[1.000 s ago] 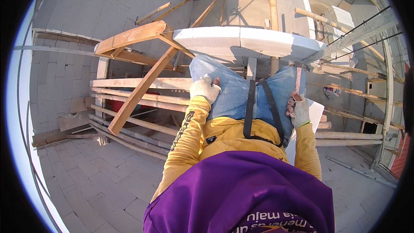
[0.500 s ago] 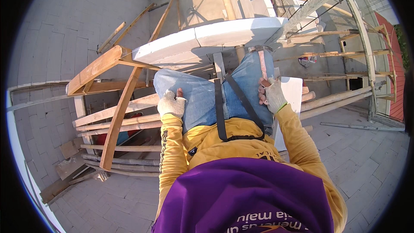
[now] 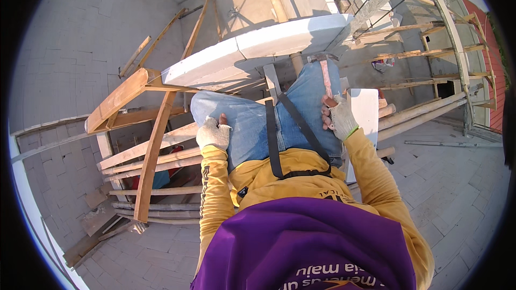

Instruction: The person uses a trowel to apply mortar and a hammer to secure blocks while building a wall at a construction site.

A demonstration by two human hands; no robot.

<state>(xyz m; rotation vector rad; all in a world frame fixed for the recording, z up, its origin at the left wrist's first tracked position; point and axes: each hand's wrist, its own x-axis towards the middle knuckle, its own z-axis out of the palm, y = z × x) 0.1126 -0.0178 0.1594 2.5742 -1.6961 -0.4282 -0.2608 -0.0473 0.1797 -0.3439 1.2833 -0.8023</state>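
My right hand (image 3: pixel 341 118), in a pale knit work glove with bare fingertips, is closed round the handle of a hammer (image 3: pixel 326 78). The hammer lies along my right thigh, its dark metal head near the knee and its handle worn pinkish. On my left thigh rests my left hand (image 3: pixel 214 133), in a matching glove. Its bare thumb points forward, but the other fingers are mostly hidden, so their pose is unclear. I am seated in blue jeans (image 3: pixel 250 121), with dark straps running down between my legs.
A white block wall (image 3: pixel 258 40) crosses just beyond my knees. Timber braces (image 3: pixel 153 161) stand at the left, with bamboo poles (image 3: pixel 161 190) below. More poles (image 3: pixel 424 115) and a metal post (image 3: pixel 457 48) are at the right. A white block (image 3: pixel 363 113) lies beside my right hip.
The view has shifted slightly, so the surrounding poles and wall sit a little differently in it. Both hands stay on the thighs, and the hammer remains in my right hand.
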